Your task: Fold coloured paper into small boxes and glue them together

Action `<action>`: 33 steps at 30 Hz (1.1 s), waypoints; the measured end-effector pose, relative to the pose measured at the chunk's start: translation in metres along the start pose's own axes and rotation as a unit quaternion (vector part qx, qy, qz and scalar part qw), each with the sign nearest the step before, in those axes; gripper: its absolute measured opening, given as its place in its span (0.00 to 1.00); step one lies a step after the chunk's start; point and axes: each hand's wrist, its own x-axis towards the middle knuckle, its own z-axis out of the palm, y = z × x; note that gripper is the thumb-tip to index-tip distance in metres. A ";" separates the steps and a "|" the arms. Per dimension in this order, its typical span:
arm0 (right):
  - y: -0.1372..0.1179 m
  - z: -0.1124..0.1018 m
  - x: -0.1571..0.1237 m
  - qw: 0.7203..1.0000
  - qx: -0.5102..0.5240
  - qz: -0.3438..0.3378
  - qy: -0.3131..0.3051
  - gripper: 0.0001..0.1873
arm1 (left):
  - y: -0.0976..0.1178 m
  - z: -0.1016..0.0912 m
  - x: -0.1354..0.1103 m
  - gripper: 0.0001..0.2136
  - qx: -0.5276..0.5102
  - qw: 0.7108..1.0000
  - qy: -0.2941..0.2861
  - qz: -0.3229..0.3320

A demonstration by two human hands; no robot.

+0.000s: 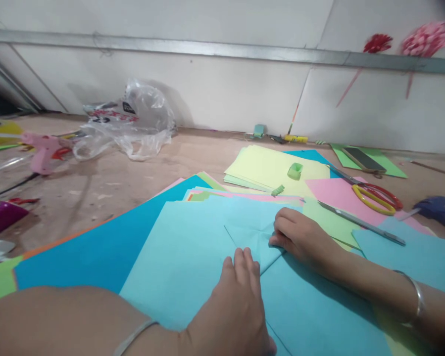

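A small folded piece of light blue paper (250, 233) lies on larger light blue sheets (170, 247). My left hand (235, 301) presses on its near edge, fingers stretched out and lying flat side by side. At its right corner, my right hand (300, 237) is closed, with the fingers curled and the thumb against the paper. The fingertips of the right hand partly hide that corner. Creases run across the folded piece. Dark blue sheets (96, 247) stick out from under the light blue ones on the left.
Scissors with red and yellow handles (378, 195) and a utility knife (363, 222) lie on coloured paper at right. Behind are pale yellow sheets (270, 165) and a phone (364, 159). A pink glue gun (46, 151) and clear plastic bag (133, 123) sit left, below the wall.
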 end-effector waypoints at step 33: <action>-0.003 -0.002 0.003 1.000 -0.013 0.012 -0.009 0.13 | -0.016 -0.026 0.032 0.39 -0.119 0.971 -0.192 0.080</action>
